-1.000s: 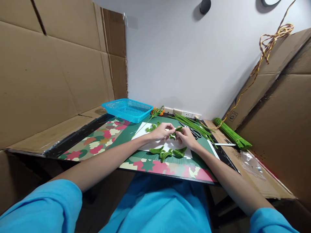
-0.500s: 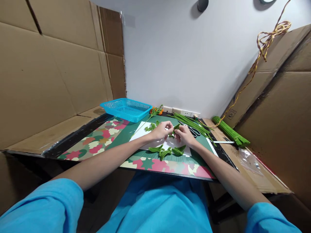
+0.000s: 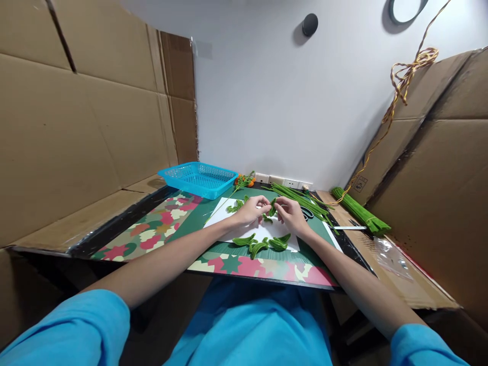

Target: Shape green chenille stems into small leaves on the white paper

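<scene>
Between my two hands, over a sheet of white paper (image 3: pixel 229 235), is a green pipe-cleaner leaf (image 3: pixel 272 207). My left hand (image 3: pixel 251 210) pinches it from the left, and my right hand (image 3: pixel 290 215) grips it from the right with bent fingers. Fingertips partly cover the leaf. Just below the hands lies a smaller green piece (image 3: pixel 267 218). Nearer the front edge rest several more fuzzy green leaves (image 3: pixel 259 247), and a further curled cluster (image 3: pixel 235 206) sits left of my left hand.
A blue plastic basket (image 3: pixel 202 180) stands at the back left, beside orange flowers (image 3: pixel 246 180). Loose green pipe cleaners (image 3: pixel 297 195) lie behind the scissors (image 3: pixel 307 212). A tied green bundle (image 3: pixel 360 211) and a clear plastic bag (image 3: pixel 392 258) are at the right. Cardboard walls flank both sides.
The view has tilted up slightly. The leaf between my hands has turned from slanting to more upright, with both hands staying close together around it.
</scene>
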Demonstrator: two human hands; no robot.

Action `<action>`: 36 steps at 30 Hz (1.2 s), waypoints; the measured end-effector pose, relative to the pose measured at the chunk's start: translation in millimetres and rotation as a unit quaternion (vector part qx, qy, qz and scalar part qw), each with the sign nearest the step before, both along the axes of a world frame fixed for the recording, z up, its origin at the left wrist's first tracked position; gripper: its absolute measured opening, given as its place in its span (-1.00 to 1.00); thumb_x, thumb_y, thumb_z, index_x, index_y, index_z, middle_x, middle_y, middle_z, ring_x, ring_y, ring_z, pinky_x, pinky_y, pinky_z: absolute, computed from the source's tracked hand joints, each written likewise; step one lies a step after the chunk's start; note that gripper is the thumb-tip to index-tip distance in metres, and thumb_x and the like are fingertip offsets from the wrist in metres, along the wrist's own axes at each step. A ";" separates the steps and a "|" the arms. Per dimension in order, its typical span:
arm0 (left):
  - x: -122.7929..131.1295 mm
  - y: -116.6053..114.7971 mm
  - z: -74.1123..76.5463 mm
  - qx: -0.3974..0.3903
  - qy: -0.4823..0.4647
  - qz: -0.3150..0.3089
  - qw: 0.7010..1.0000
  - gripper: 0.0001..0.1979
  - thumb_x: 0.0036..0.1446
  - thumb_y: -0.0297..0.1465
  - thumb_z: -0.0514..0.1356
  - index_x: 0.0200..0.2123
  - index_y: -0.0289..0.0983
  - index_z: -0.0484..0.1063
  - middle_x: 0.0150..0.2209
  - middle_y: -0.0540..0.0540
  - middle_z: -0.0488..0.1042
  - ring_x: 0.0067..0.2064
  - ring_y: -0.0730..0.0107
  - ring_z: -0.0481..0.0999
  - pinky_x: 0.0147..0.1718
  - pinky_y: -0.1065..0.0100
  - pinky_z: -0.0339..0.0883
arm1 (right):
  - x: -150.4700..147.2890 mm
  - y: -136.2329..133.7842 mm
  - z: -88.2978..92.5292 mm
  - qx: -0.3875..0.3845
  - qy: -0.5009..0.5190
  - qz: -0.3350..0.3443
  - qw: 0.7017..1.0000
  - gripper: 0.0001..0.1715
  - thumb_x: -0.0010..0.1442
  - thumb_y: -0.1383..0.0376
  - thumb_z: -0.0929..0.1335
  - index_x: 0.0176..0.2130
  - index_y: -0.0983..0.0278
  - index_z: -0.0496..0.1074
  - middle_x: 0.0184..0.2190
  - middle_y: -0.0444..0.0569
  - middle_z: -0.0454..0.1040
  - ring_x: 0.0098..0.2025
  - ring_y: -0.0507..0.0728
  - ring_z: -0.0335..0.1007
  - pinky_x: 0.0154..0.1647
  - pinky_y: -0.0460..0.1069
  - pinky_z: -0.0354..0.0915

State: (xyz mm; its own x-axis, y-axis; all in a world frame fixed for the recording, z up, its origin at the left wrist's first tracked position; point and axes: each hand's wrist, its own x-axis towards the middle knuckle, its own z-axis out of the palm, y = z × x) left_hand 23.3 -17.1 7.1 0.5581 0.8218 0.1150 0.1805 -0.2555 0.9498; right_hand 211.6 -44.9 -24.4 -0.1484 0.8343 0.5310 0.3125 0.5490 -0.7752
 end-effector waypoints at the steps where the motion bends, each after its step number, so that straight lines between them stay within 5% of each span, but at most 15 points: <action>1: 0.0 -0.8 1.2 0.005 0.009 0.001 1.000 -0.56 0.06 -0.04 0.33 -0.26 -0.29 0.36 -0.45 0.04 0.43 -0.63 0.55 0.41 -0.74 0.52 0.16 | -0.2 -0.5 -0.1 0.006 -0.002 -0.006 1.000 -0.66 0.33 0.04 0.34 -0.22 0.28 0.45 -0.43 -0.07 0.47 -0.58 0.00 0.31 -0.59 -0.10 0.26; 9: 2.7 -1.3 -2.3 0.005 -0.005 -0.011 1.000 -0.52 0.00 -0.01 0.36 -0.31 -0.32 0.40 -0.42 0.02 0.45 -0.62 0.56 0.40 -0.68 0.48 0.26 | -0.1 -2.4 1.1 0.030 0.001 -0.018 0.999 -0.62 0.29 0.02 0.39 -0.13 0.28 0.52 -0.35 -0.02 0.54 -0.56 0.02 0.37 -0.58 -0.08 0.30; 16: 3.8 -1.7 -7.1 0.007 -0.003 -0.010 1.000 -0.62 0.07 -0.09 0.32 -0.36 -0.30 0.36 -0.49 0.04 0.40 -0.63 0.57 0.38 -0.68 0.51 0.24 | 3.1 -1.1 1.1 0.020 0.021 -0.028 0.999 -0.59 0.21 0.00 0.46 -0.29 0.32 0.58 -0.45 0.02 0.56 -0.56 0.05 0.37 -0.58 -0.07 0.31; 22: 3.4 0.7 -11.3 0.008 -0.023 -0.003 1.000 -0.65 0.10 -0.12 0.29 -0.33 -0.29 0.36 -0.47 0.04 0.39 -0.61 0.55 0.40 -0.69 0.52 0.23 | 2.3 -2.7 1.2 -0.025 0.044 0.014 0.999 -0.55 0.17 -0.02 0.47 -0.22 0.33 0.56 -0.40 0.05 0.59 -0.43 0.15 0.54 -0.52 -0.03 0.44; 36: 6.4 -3.2 -8.9 0.008 -0.012 -0.004 1.000 -0.62 0.05 -0.12 0.34 -0.28 -0.32 0.41 -0.34 -0.03 0.49 -0.60 0.62 0.40 -0.66 0.53 0.22 | -0.4 -9.8 7.3 0.019 -0.013 -0.042 0.999 -0.79 0.13 0.19 0.41 -0.36 0.31 0.52 -0.51 -0.04 0.52 -0.49 0.08 0.44 -0.45 -0.07 0.34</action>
